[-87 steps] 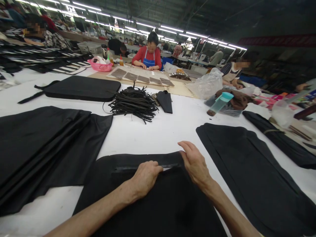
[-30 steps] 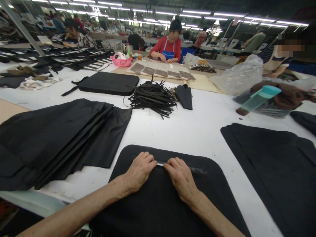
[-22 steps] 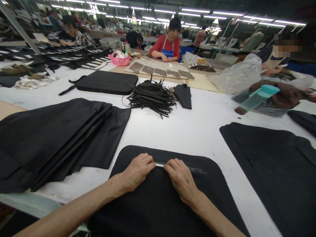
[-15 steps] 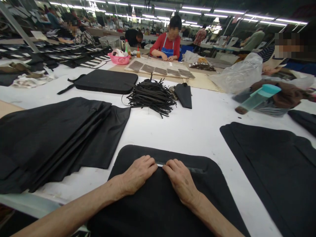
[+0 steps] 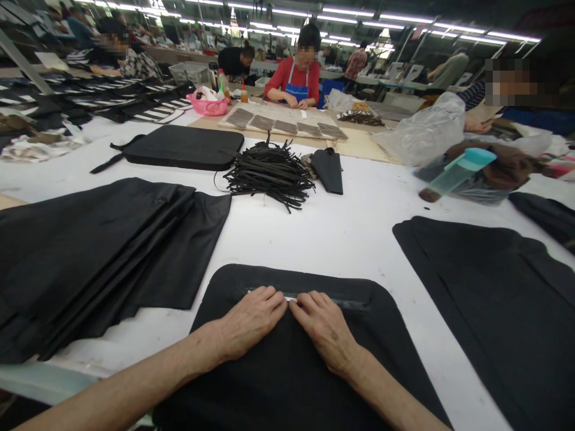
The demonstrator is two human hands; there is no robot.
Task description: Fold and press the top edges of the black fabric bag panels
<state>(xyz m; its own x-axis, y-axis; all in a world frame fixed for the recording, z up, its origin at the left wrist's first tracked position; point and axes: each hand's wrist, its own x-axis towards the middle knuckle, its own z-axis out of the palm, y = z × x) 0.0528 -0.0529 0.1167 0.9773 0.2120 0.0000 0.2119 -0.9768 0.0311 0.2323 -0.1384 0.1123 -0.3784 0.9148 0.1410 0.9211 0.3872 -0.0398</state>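
In front of me on the white table lies a black panel (image 5: pixel 291 383) with rounded corners, leather or fabric by its look. Near its far edge runs a long narrow slot (image 5: pixel 354 304), with a bit of white showing between my hands. My left hand (image 5: pixel 254 317) is closed, its curled fingers gripping the slot's near edge. Right beside it, my right hand (image 5: pixel 323 326) pinches the same edge, thumb close to the left fingers. The fingertips of both hands are partly hidden in the fold.
Stacked black sheets (image 5: pixel 112 251) lie at left, more black panels (image 5: pixel 489 299) at right. Farther back are a black padded slab (image 5: pixel 184 146), a heap of black strips (image 5: pixel 269 173) and a turquoise-lidded bottle (image 5: pixel 458 173). A person in red (image 5: pixel 294 81) works across the table.
My right hand has come slightly closer to my left along the slot, and the white gap between them has narrowed. The whole view has shifted a little.
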